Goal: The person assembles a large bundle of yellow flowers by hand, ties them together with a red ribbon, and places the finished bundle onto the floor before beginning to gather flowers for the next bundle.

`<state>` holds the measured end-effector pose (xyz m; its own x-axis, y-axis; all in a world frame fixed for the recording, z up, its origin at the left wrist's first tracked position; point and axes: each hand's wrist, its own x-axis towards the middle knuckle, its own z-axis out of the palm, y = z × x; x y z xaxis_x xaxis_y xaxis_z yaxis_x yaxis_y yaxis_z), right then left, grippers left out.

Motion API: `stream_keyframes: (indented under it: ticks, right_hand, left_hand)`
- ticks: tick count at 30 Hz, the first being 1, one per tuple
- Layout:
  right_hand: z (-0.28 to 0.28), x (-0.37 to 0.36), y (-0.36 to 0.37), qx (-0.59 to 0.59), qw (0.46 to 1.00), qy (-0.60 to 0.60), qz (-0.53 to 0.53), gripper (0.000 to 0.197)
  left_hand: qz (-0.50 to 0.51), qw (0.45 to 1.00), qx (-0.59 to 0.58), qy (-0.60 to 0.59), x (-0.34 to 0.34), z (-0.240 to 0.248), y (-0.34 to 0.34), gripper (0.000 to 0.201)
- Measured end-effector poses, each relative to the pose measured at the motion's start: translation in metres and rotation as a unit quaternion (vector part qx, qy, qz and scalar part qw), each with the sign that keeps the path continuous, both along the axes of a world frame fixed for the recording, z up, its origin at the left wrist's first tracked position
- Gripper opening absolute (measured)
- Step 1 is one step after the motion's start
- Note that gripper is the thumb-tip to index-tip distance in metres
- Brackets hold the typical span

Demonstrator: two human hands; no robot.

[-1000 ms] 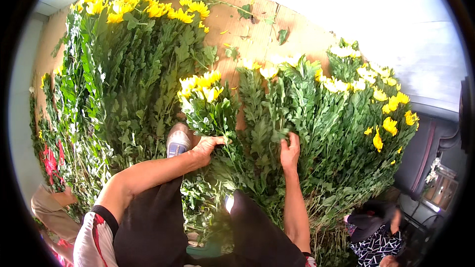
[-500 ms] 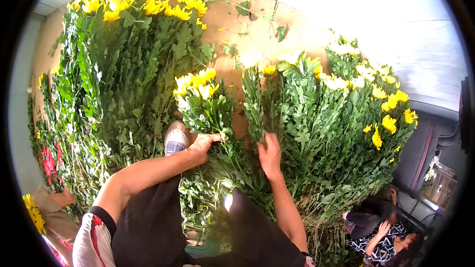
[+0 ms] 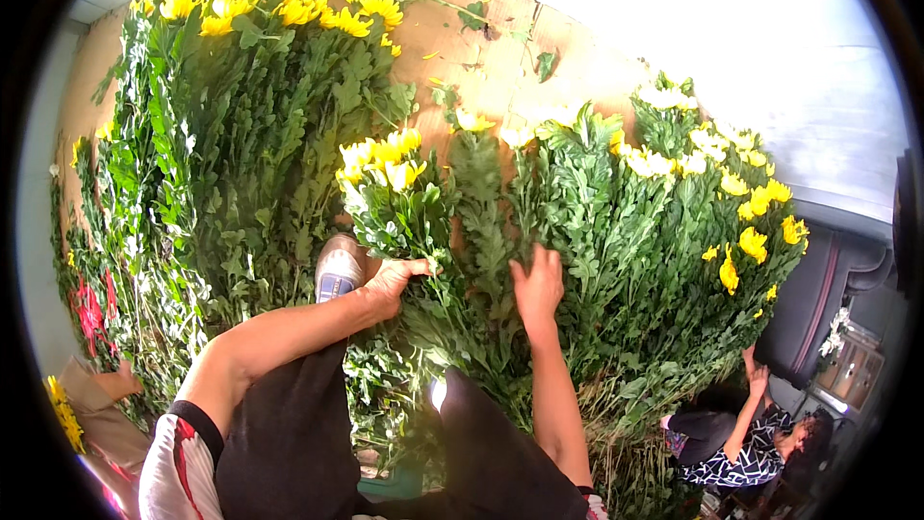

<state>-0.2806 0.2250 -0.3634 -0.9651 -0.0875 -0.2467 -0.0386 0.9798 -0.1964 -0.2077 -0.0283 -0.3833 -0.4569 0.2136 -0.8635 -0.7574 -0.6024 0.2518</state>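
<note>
My left hand (image 3: 393,287) is closed round the stems of a small bunch of yellow chrysanthemums (image 3: 383,159), just below their leafy tops. To its right, my right hand (image 3: 539,291) has its thumb and fingers apart over leafy stems and grips nothing that I can see. Between my hands a single chrysanthemum stem (image 3: 478,197) stretches upward, smeared by motion, its yellow head at the top. Another chrysanthemum (image 3: 521,169) lies just above my right fingertips. The lower stems run down toward my legs, and foliage hides where they end.
A large pile of chrysanthemums (image 3: 260,125) fills the left, and another pile (image 3: 616,221) the right. Brown cardboard (image 3: 500,48) with loose leaves lies beyond. My shoe (image 3: 339,270) stands beside the left pile. One person (image 3: 741,443) sits at lower right; another person's hand (image 3: 120,382) shows at lower left.
My right hand has let go of a chrysanthemum stem, which now lies nearer the left bunch, and has shifted slightly right. My left hand stays put. The person at lower right has raised their hands.
</note>
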Motion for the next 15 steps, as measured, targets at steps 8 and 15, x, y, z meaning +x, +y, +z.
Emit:
stream_keyframes:
  ticks: [8, 15]
  right_hand:
    - [0.062, 0.037, -0.007, -0.217, 0.974, 0.061, -0.023, 0.022]
    - [0.063, 0.064, -0.053, -0.205, 0.972, -0.019, 0.115, 0.053]
  left_hand:
    - [0.03, 0.999, 0.021, -0.021, -0.015, 0.022, 0.003, 0.023]
    - [0.03, 0.993, 0.106, -0.026, -0.027, 0.043, 0.01, 0.027]
